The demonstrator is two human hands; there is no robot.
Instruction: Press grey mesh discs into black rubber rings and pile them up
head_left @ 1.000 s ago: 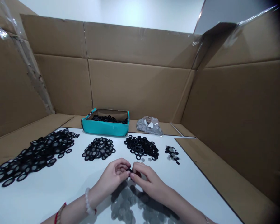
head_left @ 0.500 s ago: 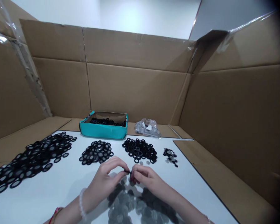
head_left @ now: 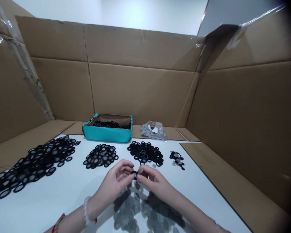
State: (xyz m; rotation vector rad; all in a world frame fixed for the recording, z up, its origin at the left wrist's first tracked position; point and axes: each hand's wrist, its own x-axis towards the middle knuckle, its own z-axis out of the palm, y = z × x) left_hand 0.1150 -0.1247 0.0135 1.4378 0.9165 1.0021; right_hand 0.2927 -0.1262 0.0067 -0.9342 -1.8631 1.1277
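My left hand (head_left: pixel 117 178) and my right hand (head_left: pixel 150 179) meet above the white table, and their fingertips pinch a small black rubber ring (head_left: pixel 134 174) from both sides. Just below them lies a spread of grey metal mesh discs (head_left: pixel 133 207). Beyond my hands, black rings with grey centres form a long pile (head_left: pixel 34 166) and a round pile (head_left: pixel 100 156). Plain black rings make another pile (head_left: pixel 145 153), and a small mixed heap (head_left: pixel 177 160) lies to its right.
A teal box (head_left: pixel 106 136) holding black rings stands at the table's far edge, beside a clear plastic bag of grey discs (head_left: pixel 154 130). Cardboard walls (head_left: pixel 140 94) surround the white table (head_left: pixel 50 207) on the far and side edges.
My hands have lifted slightly, and the ring now shows more of its face between my fingertips. The view has shifted a little.
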